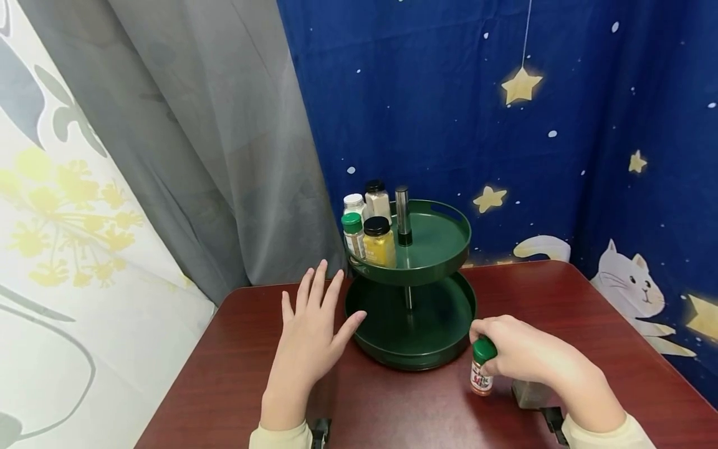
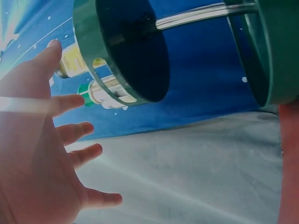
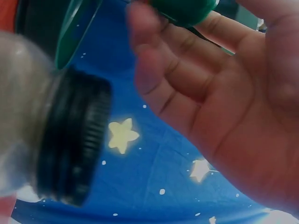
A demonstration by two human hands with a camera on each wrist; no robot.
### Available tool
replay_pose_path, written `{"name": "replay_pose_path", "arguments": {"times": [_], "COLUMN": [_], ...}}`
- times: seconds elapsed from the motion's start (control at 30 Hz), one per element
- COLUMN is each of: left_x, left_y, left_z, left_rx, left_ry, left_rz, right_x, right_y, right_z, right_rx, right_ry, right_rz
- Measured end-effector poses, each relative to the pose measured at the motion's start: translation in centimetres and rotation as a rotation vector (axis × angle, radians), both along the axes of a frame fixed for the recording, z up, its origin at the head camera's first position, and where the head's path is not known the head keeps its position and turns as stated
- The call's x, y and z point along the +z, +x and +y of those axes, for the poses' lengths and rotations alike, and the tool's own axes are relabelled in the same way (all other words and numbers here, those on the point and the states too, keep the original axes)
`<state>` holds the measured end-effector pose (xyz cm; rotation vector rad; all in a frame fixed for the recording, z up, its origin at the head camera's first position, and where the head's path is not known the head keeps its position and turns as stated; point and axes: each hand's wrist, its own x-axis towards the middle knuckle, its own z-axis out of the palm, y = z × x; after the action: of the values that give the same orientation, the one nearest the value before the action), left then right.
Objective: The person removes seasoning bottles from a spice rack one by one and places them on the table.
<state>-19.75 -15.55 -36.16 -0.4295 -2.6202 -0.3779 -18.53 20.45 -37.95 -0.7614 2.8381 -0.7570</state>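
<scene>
In the lower right of the head view, a spice jar (image 1: 481, 381) is pinched about its green cap (image 1: 484, 349) from above by the right hand (image 1: 524, 349), presumably so that the narrow body is left clear; the left hand (image 1: 308, 340), at lower centre, is held spread near the two-tier stand (image 1: 415, 360), apparently unloaded. The jar's long axis is nearly vertical, cap uppermost; whether the worktop (image 1: 219, 380) is touched by its base cannot be told.

Head feed, I've got white floral fabric (image 1: 84, 262) at 9 o'clock, gray curtain (image 1: 207, 143) at 10, starry blue curtain (image 1: 432, 93) at 1, printed cat (image 1: 631, 285) at 3.
</scene>
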Motion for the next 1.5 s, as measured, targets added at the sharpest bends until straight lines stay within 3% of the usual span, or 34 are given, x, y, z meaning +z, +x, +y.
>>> {"name": "replay_pose_path", "arguments": {"times": [0.33, 0.7, 1.5], "left_x": [0.1, 0.7, 0.8], "left_y": [0.0, -0.1, -0.5], "left_z": [-0.8, -2.0, -1.7], "left_rx": [0.014, 0.029, 0.005], "left_ry": [0.023, 0.016, 0.010], "left_rz": [0.010, 0.015, 0.007], "right_x": [-0.6, -0.5, 0.2], "right_y": [-0.3, 0.1, -0.1], "right_z": [-0.3, -1.0, -0.7], "right_rx": [-0.009, -0.117, -0.102], "right_ry": [0.026, 0.060, 0.116], "right_rz": [-0.120, -0.252, -0.210]}}
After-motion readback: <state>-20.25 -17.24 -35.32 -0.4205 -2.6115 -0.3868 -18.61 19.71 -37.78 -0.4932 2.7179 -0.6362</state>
